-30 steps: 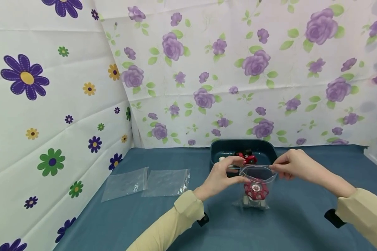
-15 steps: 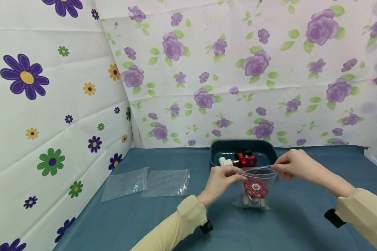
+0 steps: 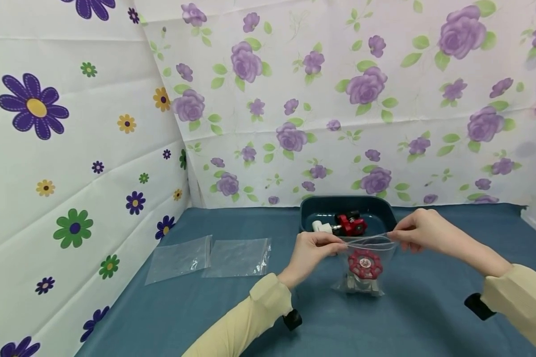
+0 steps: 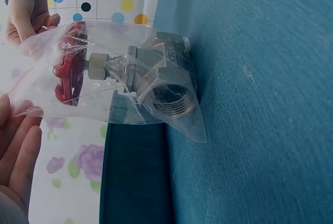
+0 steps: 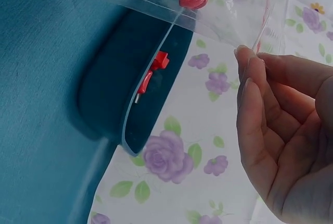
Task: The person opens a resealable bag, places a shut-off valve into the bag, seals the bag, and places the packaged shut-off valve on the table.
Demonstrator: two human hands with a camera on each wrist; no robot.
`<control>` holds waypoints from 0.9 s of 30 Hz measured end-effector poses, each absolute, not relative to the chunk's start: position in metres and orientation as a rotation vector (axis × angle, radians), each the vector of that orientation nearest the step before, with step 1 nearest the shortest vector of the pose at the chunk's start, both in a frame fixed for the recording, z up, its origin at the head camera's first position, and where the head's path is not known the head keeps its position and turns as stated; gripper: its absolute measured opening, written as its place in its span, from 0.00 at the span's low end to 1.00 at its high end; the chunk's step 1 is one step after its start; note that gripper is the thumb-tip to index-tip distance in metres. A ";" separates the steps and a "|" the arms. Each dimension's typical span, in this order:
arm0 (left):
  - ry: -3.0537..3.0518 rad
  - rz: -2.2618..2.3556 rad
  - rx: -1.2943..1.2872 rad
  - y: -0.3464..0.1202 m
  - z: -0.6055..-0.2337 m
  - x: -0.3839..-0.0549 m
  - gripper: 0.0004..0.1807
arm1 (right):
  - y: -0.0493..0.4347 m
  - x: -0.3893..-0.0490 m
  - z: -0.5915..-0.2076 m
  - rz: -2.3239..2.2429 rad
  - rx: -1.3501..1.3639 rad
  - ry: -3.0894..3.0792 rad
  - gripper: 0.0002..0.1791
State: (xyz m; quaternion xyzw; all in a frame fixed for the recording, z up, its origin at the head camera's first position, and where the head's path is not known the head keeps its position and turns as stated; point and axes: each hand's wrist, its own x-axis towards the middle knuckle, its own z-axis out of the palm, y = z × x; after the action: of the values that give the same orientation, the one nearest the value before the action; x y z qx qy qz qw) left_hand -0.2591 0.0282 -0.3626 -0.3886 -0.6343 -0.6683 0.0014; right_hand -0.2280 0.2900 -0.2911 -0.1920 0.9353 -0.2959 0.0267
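Observation:
A clear zip bag (image 3: 386,255) stands on the blue cloth with a gate valve inside. The valve has a red handwheel (image 3: 365,264) on top and a grey metal body (image 4: 166,78) with a threaded opening. My left hand (image 3: 310,253) pinches the left corner of the bag's mouth between thumb and fingers. At the opposite corner my right hand (image 3: 424,230) pinches the rim between thumb and forefinger. The two edges of the mouth lie close together, with a narrow gap in the middle. In the left wrist view the valve's base sits at the bag's bottom.
Behind the bag stands a dark teal tray (image 3: 312,204) holding red-handled valves (image 3: 353,225) and a white fitting (image 3: 322,227). Two flat clear zip bags (image 3: 178,260) lie to the left. Flowered sheets (image 3: 272,99) hang at the back and left.
My left hand has closed its thumb and fingers together on the bag's corner. The mouth has gone from a wide oval to a narrow slit. The right hand keeps its pinch.

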 end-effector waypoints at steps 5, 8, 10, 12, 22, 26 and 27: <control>-1.985 -2.094 -1.202 0.030 -0.363 -0.260 0.06 | 0.291 -0.228 -0.291 -0.898 -0.597 2.885 0.13; -1.990 -2.070 -1.204 0.030 -0.362 -0.260 0.06 | 0.290 -0.228 -0.291 -0.890 -0.582 2.882 0.13; -1.992 -2.045 -1.212 0.031 -0.361 -0.260 0.06 | 0.290 -0.227 -0.291 -0.886 -0.569 2.885 0.13; -1.997 -2.016 -1.218 0.031 -0.360 -0.259 0.05 | 0.290 -0.227 -0.291 -0.876 -0.564 2.890 0.13; -2.021 -1.867 -1.246 0.033 -0.354 -0.256 0.05 | 0.289 -0.226 -0.291 -0.847 -0.558 2.891 0.12; -2.013 -1.890 -1.239 0.034 -0.355 -0.256 0.05 | 0.289 -0.225 -0.292 -0.840 -0.575 2.933 0.13; -2.011 -1.900 -1.235 0.034 -0.356 -0.256 0.05 | 0.288 -0.225 -0.293 -0.840 -0.584 2.957 0.14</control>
State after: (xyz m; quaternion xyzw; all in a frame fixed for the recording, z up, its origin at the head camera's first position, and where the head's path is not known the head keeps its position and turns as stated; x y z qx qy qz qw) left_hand -0.2559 0.0335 -0.3555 -0.4070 -0.6626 -0.6262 0.0558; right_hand -0.2247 0.2878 -0.2933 -0.1865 0.9451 -0.2684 0.0063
